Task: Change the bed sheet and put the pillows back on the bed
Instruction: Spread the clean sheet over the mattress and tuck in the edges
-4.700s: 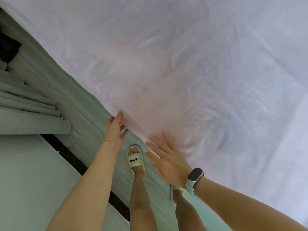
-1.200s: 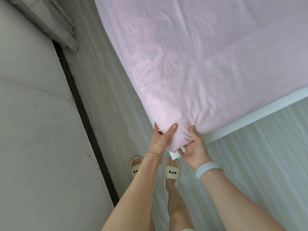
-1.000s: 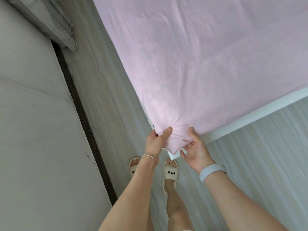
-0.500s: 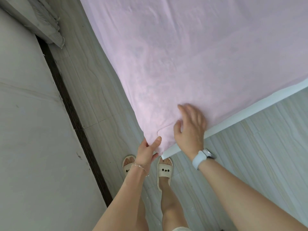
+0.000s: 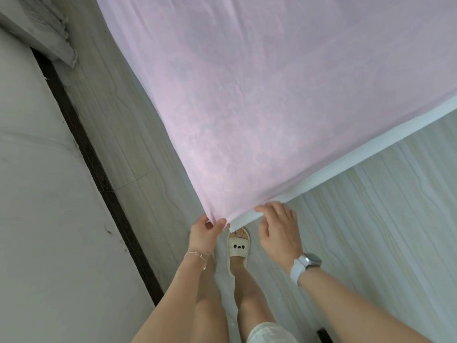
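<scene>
While the pink bed sheet [image 5: 272, 95] lies spread across the bed, its corner hangs at the near end of the mattress, where the left hand [image 5: 206, 232] pinches the fabric between thumb and fingers. The right hand [image 5: 279, 231], fingers loose and holding nothing, touches the white bed edge [image 5: 333, 169] just beside the corner. A slippered foot [image 5: 238, 246] stands on the pale floor [image 5: 371, 219] between the two hands; a grey curtain [image 5: 49, 33] hangs at upper left.
</scene>
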`<state>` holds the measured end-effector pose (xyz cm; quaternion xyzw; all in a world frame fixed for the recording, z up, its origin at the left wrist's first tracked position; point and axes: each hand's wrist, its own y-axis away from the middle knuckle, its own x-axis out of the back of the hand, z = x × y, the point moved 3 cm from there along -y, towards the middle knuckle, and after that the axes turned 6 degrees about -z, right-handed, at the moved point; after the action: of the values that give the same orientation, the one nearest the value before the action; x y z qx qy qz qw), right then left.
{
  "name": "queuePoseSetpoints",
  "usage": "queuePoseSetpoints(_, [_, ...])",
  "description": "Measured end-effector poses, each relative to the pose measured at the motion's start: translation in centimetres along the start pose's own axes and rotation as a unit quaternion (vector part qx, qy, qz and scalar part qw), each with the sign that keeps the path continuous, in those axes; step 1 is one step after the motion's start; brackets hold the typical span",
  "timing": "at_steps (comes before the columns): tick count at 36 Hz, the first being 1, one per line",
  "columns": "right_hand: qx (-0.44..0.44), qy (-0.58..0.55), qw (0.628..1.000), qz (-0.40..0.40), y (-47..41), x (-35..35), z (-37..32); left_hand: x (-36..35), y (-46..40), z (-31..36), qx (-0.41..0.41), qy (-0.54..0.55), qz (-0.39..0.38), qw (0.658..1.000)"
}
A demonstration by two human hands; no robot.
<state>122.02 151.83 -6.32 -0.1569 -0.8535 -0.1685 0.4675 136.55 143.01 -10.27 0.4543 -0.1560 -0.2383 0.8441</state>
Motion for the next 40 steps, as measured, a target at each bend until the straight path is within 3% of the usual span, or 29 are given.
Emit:
queuePoseSetpoints(3, [0.006, 0.007, 0.998, 0.063, -4.4, 2.4, -1.1, 0.4, 0.4, 1.1, 0.021, -0.1, 0.001, 0.995])
queuePoseSetpoints(5, [-0.007, 0.031, 0.998, 0.051, -7.1, 3.1, -0.9, 0.9, 0.9, 1.5, 0.059, -0.105, 0.007, 0.993])
queuePoseSetpoints(7, [-0.031, 0.067, 0.997, -0.021, -8.3, 3.1, -0.1, 1.9, 1.8, 2.4, 0.056, -0.111, 0.07, 0.99])
queuePoseSetpoints(9, [-0.053, 0.087, 0.986, -0.13, -7.4, 2.2, 0.9, 2.5, 2.8, 4.4, -0.016, -0.175, 0.16, 0.971])
queuePoseSetpoints(11, [-0.058, 0.091, 0.967, -0.231, -4.8, 1.4, 1.3, 2.1, 3.2, 6.9, -0.141, -0.279, 0.197, 0.929])
queuePoseSetpoints(14, [-0.06, 0.07, 0.956, -0.28, -1.8, 1.7, 1.3, -1.3, 2.5, 11.4, -0.292, -0.437, 0.13, 0.841])
queuePoseSetpoints(17, [-0.061, 0.05, 0.973, -0.216, -1.9, 3.3, 1.9, -4.8, 0.7, 14.3, -0.286, -0.58, 0.05, 0.761])
queuePoseSetpoints(18, [-0.047, 0.051, 0.984, -0.165, -2.6, 4.2, 2.0, -5.4, -0.1, 14.2, -0.254, -0.602, 0.027, 0.757])
queuePoseSetpoints(20, [-0.016, 0.056, 0.997, -0.056, -4.5, 6.3, 2.5, -5.7, -0.8, 13.0, -0.193, -0.591, 0.007, 0.783])
queuePoseSetpoints(23, [-0.002, 0.084, 0.996, 0.021, -8.4, 8.8, 3.9, -5.6, 0.7, 10.8, -0.156, -0.581, 0.031, 0.798])
queuePoseSetpoints(25, [-0.021, 0.114, 0.993, -0.013, -10.8, 10.1, 5.1, -6.0, 1.7, 10.4, -0.13, -0.588, 0.068, 0.796])
queuePoseSetpoints(28, [-0.06, 0.148, 0.977, -0.143, -11.6, 10.0, 8.7, -7.8, 1.7, 12.7, -0.122, -0.563, 0.139, 0.805])
queuePoseSetpoints(30, [-0.027, 0.134, 0.975, -0.176, -10.5, 10.0, 10.7, -10.3, 0.8, 15.2, -0.154, -0.562, 0.15, 0.799])
queuePoseSetpoints(32, [0.008, 0.088, 0.985, -0.147, -9.2, 10.7, 12.1, -13.6, -0.6, 17.5, -0.183, -0.575, 0.13, 0.787])
queuePoseSetpoints(35, [0.012, -0.031, 0.999, -0.03, -9.8, 13.9, 14.9, -19.1, -2.6, 20.4, -0.188, -0.591, 0.093, 0.779])
queuePoseSetpoints(38, [0.073, 0.008, 0.994, 0.086, -14.1, 18.5, 18.5, -24.1, -3.7, 21.8, -0.172, -0.606, 0.067, 0.773])
queuePoseSetpoints(40, [0.066, 0.063, 0.994, 0.065, -18.0, 21.3, 21.5, -26.8, -4.0, 21.5, -0.133, -0.602, 0.05, 0.786])
